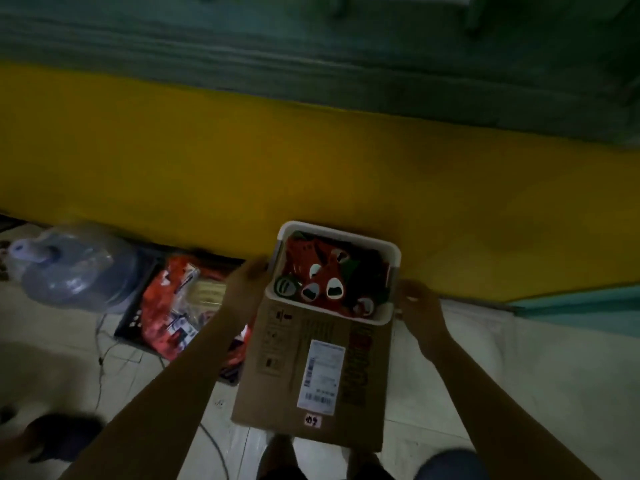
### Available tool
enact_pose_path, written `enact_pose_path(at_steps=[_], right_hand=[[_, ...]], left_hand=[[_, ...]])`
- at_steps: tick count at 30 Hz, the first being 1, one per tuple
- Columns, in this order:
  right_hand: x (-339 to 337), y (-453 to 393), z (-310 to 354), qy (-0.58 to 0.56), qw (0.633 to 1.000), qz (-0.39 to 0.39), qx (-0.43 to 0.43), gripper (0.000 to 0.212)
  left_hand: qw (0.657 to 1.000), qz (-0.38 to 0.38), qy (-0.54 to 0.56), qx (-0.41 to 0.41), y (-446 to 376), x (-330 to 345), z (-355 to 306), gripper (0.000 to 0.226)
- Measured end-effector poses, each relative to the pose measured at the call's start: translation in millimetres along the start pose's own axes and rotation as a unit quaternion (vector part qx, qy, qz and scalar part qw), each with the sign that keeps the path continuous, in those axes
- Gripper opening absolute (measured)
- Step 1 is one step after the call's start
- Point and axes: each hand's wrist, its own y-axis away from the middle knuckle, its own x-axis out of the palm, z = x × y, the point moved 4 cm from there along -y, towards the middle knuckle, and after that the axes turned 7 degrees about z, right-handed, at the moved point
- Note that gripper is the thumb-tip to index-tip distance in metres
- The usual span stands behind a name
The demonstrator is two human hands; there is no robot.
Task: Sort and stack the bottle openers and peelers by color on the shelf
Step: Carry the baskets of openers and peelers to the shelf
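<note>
A white bin (391, 252) holds several red, green and dark bottle openers and peelers (323, 277). It stands on top of a cardboard box (277, 386) with a white shipping label. My left hand (247, 277) grips the bin's left side and my right hand (417, 299) grips its right side. The picture is dim and blurred, so single tools are hard to tell apart.
A yellow surface (207, 161) runs across the middle, with grey-green boards (311, 46) beyond it. On the tiled floor at left lie a clear water jug (72, 268), an orange printed package (173, 306) and thin cables (104, 358). A dark shoe (59, 434) is at bottom left.
</note>
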Motion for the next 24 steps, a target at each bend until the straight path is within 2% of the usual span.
enact_pose_path(at_steps=[3, 6, 10, 12, 19, 22, 24], right_hand=[[4, -13, 5, 0.047, 0.998, -0.033, -0.017, 0.023], [7, -17, 6, 0.088, 0.994, -0.057, -0.020, 0.021], [8, -15, 15, 0.097, 0.994, -0.051, -0.010, 0.013], [10, -8, 17, 0.099, 0.994, -0.045, 0.005, 0.015], [8, 71, 1, 0.069, 0.996, -0.047, 0.039, 0.025], [5, 113, -27, 0.036, 0.993, -0.070, 0.088, 0.033], [2, 141, -50, -0.002, 0.989, -0.087, 0.119, 0.030]], left_hand=[[1.000, 0.024, 0.019, 0.003, -27, 3, 6, 0.023], [0.999, 0.038, 0.014, 0.004, -42, 1, 7, 0.020], [0.998, 0.060, -0.006, -0.011, -44, -7, 5, 0.010], [0.996, 0.087, -0.006, -0.021, -37, -13, 3, 0.010], [0.988, 0.155, -0.026, -0.006, 14, -25, -5, 0.013], [0.977, 0.212, -0.033, -0.008, 35, -16, -13, 0.020], [0.966, 0.252, -0.056, -0.004, 45, -7, -21, 0.025]])
